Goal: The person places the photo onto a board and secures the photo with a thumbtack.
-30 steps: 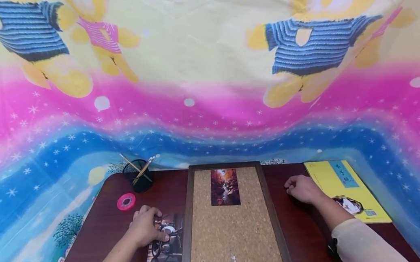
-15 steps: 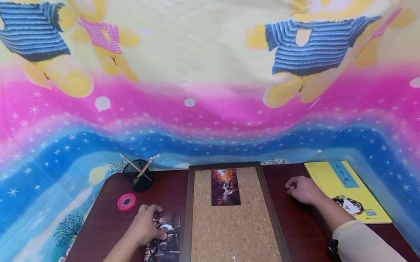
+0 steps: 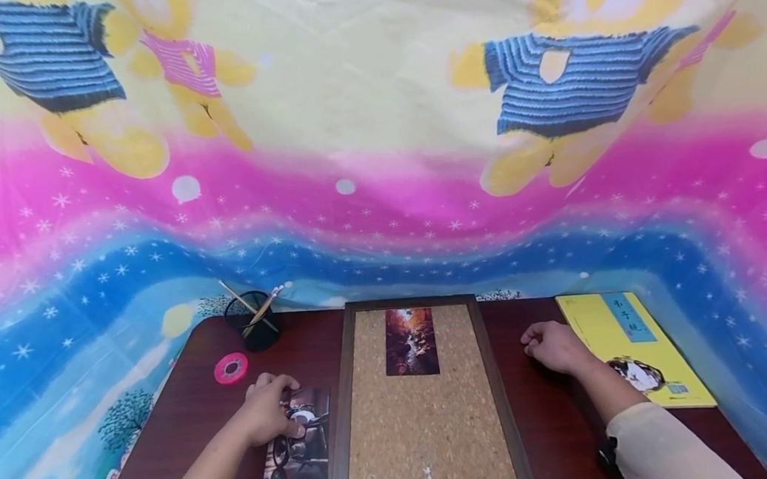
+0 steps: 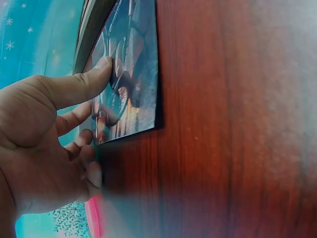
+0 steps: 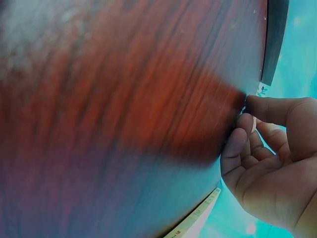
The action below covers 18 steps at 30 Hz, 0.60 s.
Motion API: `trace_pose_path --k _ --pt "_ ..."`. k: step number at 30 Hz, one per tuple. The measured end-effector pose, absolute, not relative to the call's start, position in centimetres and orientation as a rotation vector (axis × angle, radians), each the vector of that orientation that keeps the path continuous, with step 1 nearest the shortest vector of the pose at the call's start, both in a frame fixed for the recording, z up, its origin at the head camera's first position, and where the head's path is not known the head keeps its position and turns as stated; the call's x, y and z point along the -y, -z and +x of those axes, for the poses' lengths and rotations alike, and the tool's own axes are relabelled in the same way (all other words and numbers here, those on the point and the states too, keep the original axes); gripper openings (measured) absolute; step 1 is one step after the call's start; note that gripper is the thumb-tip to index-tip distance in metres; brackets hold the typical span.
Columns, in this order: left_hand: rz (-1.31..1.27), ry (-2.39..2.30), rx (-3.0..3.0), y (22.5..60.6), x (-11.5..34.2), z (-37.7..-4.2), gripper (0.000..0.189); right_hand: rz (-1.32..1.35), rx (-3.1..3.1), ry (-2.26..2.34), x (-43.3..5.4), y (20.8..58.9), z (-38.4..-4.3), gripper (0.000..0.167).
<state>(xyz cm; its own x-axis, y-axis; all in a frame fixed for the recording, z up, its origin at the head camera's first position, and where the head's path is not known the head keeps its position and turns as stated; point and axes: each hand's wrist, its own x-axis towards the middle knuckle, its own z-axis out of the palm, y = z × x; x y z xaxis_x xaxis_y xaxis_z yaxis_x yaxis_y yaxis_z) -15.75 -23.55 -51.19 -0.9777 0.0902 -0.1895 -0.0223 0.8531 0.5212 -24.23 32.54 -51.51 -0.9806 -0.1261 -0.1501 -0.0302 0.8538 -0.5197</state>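
Note:
A glossy photo print of what looks like a motorcycle (image 3: 307, 445) lies left of the cork board. My left hand (image 3: 268, 411) grips it by its far left part, the thumb pressed on the picture face and the fingers at the edge. From the left wrist, the photo (image 4: 136, 94) shows a dark shadow along its border. My right hand (image 3: 554, 346) rests on the table right of the board, fingers loosely curled; nothing shows in it in the right wrist view. Another photo, an autumn stream (image 3: 411, 341), sits at the top of the framed cork board (image 3: 426, 422).
A black mesh pen cup (image 3: 254, 326) with brushes stands at the back left. In front of it lies a pink roll of tape (image 3: 231, 368). A yellow book (image 3: 639, 355) is at the right, partly under the right forearm. A patterned curtain (image 3: 375, 121) surrounds the table.
Early on, the motorcycle photo shifted slightly left, away from the board, with the left hand on it. Since half a second ago it has barely moved. The right hand stays still.

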Motion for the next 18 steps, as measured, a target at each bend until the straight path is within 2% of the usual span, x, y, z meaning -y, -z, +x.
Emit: trace_pose_path --k 18 --pt "0.037 -0.994 -2.860 51.88 23.52 -15.33 0.081 -0.151 -2.845 0.881 -33.05 51.53 -23.51 0.013"
